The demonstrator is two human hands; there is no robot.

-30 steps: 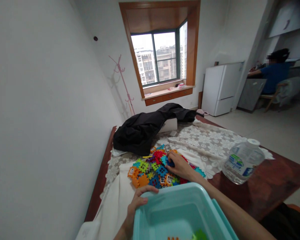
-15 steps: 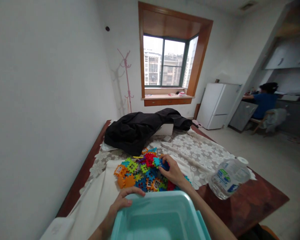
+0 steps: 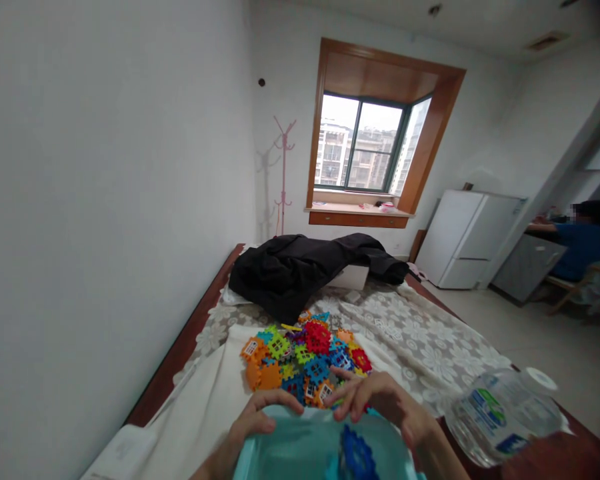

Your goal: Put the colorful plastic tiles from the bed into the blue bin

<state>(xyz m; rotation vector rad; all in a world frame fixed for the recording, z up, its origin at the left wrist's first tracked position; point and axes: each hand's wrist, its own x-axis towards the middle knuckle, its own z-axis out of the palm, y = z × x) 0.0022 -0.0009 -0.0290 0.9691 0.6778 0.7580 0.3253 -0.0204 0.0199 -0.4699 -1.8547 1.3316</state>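
Head view, looking down the counter [image 3: 520, 460]: the left hand [image 3: 254, 419] sits on the far rim of the teal plastic tub [image 3: 300, 457] at the bottom edge, fingers curled together over that rim and clamped on it. The right hand [image 3: 380, 403] hovers just above the tub, fingers spread apart and slack, holding nothing, and a blue toothed block [image 3: 356, 455] is right beneath it inside the tub's mouth, blurred. Just beyond both hands lies the heap of coloured interlocking blocks [image 3: 305, 357], orange, red, green and blue, on a white cloth [image 3: 205, 407] over a lace cover [image 3: 420, 347]. A clear water bottle [image 3: 505, 415] lies tilted on its side to the right, near the right hand. Further back a black jacket [image 3: 305, 267] is draped across the counter. A person in blue [image 3: 583, 243] sits at far right.
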